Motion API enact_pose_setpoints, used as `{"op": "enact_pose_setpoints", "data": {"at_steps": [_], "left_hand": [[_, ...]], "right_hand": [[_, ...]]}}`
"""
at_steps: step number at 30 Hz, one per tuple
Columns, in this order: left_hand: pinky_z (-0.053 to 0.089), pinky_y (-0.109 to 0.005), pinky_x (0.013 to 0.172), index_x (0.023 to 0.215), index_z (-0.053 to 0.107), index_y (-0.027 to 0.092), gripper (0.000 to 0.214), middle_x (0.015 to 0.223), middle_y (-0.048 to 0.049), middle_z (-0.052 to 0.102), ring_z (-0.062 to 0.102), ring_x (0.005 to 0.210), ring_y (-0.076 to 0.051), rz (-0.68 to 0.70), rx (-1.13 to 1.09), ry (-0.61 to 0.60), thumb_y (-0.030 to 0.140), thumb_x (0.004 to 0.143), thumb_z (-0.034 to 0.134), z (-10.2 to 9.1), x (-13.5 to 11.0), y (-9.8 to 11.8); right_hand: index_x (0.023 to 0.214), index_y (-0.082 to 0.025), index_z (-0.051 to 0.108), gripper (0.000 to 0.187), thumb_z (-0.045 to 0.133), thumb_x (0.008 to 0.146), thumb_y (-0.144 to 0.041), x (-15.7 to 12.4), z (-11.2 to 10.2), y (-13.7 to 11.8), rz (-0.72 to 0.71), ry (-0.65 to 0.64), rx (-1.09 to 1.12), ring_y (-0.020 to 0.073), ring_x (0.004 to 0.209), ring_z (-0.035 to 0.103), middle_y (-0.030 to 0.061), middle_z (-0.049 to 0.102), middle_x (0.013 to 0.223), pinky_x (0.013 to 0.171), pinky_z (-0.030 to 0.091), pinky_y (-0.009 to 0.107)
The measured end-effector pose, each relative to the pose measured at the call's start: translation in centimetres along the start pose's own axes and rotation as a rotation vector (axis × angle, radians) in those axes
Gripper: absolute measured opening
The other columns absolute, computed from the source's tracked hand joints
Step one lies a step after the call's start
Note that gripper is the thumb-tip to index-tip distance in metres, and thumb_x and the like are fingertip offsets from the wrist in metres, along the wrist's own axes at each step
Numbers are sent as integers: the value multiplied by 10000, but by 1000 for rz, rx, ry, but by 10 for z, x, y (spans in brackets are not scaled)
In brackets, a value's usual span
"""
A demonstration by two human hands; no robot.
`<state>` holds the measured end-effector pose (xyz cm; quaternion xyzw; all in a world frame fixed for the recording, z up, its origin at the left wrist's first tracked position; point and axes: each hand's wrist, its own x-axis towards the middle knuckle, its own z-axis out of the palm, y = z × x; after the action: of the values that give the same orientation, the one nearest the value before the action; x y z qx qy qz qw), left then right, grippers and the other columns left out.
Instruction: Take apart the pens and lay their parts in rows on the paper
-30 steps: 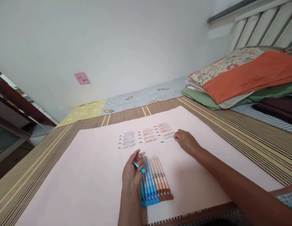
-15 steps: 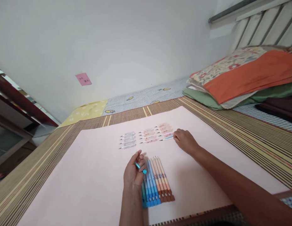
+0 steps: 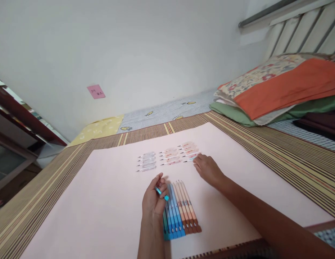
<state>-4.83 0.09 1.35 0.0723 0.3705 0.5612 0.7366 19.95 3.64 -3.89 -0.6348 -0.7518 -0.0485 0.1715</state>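
My left hand [image 3: 155, 193] is curled around a teal pen piece [image 3: 162, 193], seemingly a pen barrel, above the left edge of a row of pens. Those pens lie side by side: light blue pens [image 3: 175, 216], peach-and-brown pens [image 3: 187, 207] and teal ones partly hidden by my left wrist. Past them, several slim pen refills [image 3: 146, 163] with grey sleeves form one group, and refills with reddish sleeves [image 3: 169, 156] form two more. My right hand [image 3: 209, 169] pinches the end of a pale teal refill [image 3: 190, 159] at the near side of the rightmost group.
A large pale pink sheet [image 3: 102, 201] covers a striped mat [image 3: 264, 151]. Folded bedding with an orange band [image 3: 288, 90] is stacked at the right. Behind stand a white wall [image 3: 156, 54] with a pink note [image 3: 96, 91] and a radiator [image 3: 310, 28].
My right hand has slid slightly left and nearer, along the pale teal refill. My left hand keeps its grip on the teal pen piece and has hardly moved.
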Motion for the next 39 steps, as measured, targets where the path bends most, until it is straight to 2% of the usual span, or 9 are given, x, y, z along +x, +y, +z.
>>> {"op": "enact_pose_setpoints", "data": {"at_steps": [7, 18, 24, 27, 34, 39], "left_hand": [[221, -127, 321, 847, 667, 84, 111, 635, -3, 527, 350, 414, -38, -9, -13, 6, 82, 899, 570, 2, -1, 1], [220, -128, 320, 832, 663, 87, 91, 624, 2, 528, 336, 414, -37, -4, -2, 5, 85, 884, 589, 3, -2, -1], [221, -127, 323, 850, 664, 76, 137, 624, -3, 530, 341, 420, -39, 5, -1, 15, 96, 915, 545, 3, -2, -1], [221, -125, 323, 854, 664, 77, 138, 624, -1, 531, 336, 418, -38, 5, -3, 16, 96, 918, 543, 2, -2, -1], [216, -126, 320, 843, 663, 75, 137, 621, 0, 526, 349, 412, -37, 0, -15, 13, 89, 915, 547, 3, -1, -1], [221, -126, 322, 834, 664, 84, 116, 622, 3, 530, 352, 415, -38, -4, -11, 7, 88, 899, 568, 3, -2, -1]], "right_hand": [[964, -183, 683, 170, 514, 982, -190, -1, 4, 2, 30, -13, -36, 251, 987, 603, 114, 680, 1061, 800, 357, 345], [977, -168, 684, 159, 528, 977, -196, -1, 2, 0, 58, -9, -47, 260, 1009, 604, 120, 673, 1077, 827, 362, 366], [1208, -180, 646, 250, 528, 990, -215, -5, 1, -17, -75, 8, -33, 255, 1008, 591, 117, 655, 1115, 823, 376, 360], [1281, -184, 621, 304, 537, 995, -245, -6, 3, -22, -97, 1, -55, 261, 1014, 590, 125, 648, 1136, 837, 385, 365], [1227, -176, 648, 273, 548, 1001, -291, -9, 10, -21, -82, 20, -69, 275, 1086, 578, 141, 647, 1208, 885, 391, 380], [1162, -184, 659, 224, 554, 998, -297, -9, 12, -21, -76, 39, -59, 271, 1082, 572, 129, 658, 1173, 887, 383, 374]]}}
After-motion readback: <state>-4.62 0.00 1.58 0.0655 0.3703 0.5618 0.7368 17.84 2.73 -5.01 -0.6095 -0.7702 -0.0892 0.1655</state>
